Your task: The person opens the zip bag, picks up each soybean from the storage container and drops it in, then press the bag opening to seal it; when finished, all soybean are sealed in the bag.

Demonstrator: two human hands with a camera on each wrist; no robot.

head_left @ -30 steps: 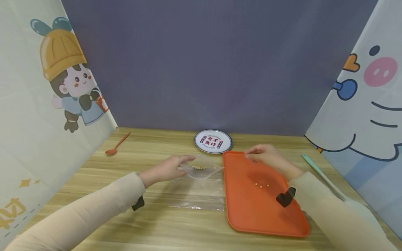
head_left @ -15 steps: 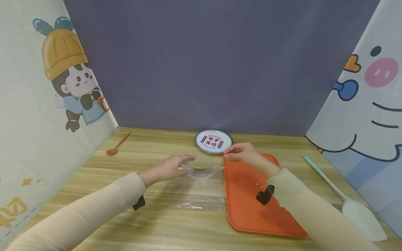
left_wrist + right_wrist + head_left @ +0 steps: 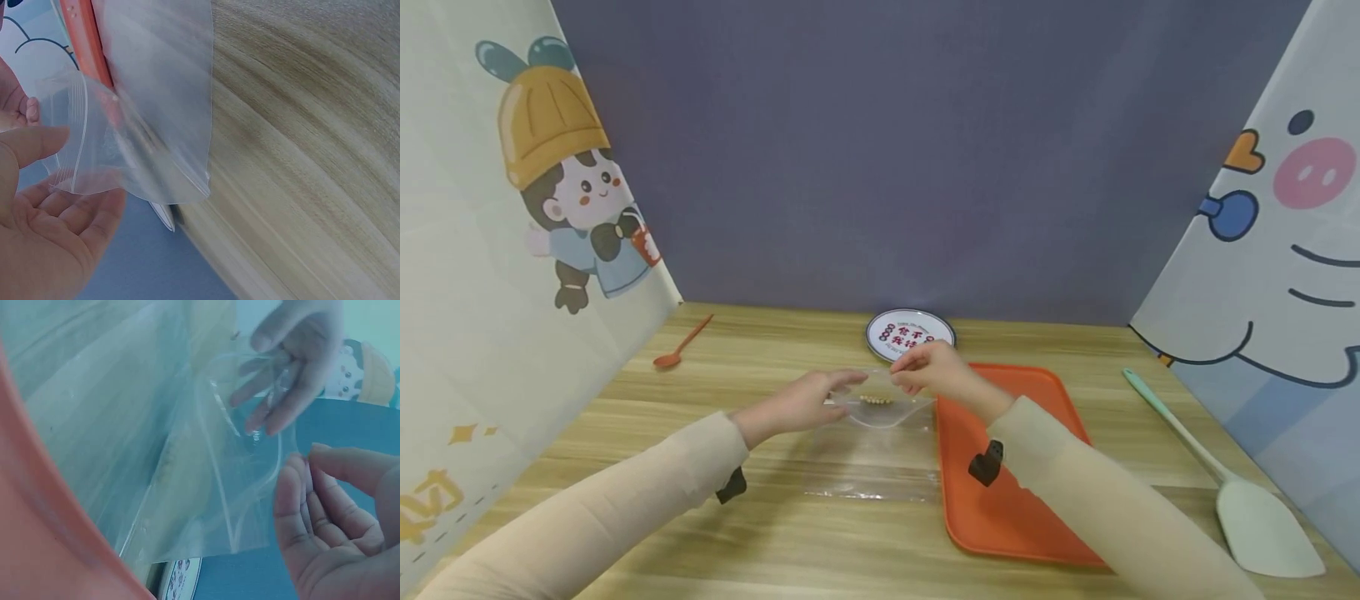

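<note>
A clear zip-lock bag lies on the wooden table with its mouth spread wide. Several small pale-yellow beans show inside, near the mouth. At the bag's left side, my left hand has its thumb and fingers apart, touching the plastic and keeping the mouth spread. My right hand is over the right side of the mouth. Its thumb and fingertips pinch together as on a single bean, which they hide. In the left wrist view the bag's zip strip curves between both hands.
An orange tray stands right of the bag, partly under my right arm. Behind the bag is a white oval plate with red lettering. A pale green spatula lies far right, and a small orange-brown spoon far left.
My right hand has moved left from above the tray to the bag's mouth, fingertips still together. The left hand and bag stay put. The beans seen on the tray are now behind my right arm.
</note>
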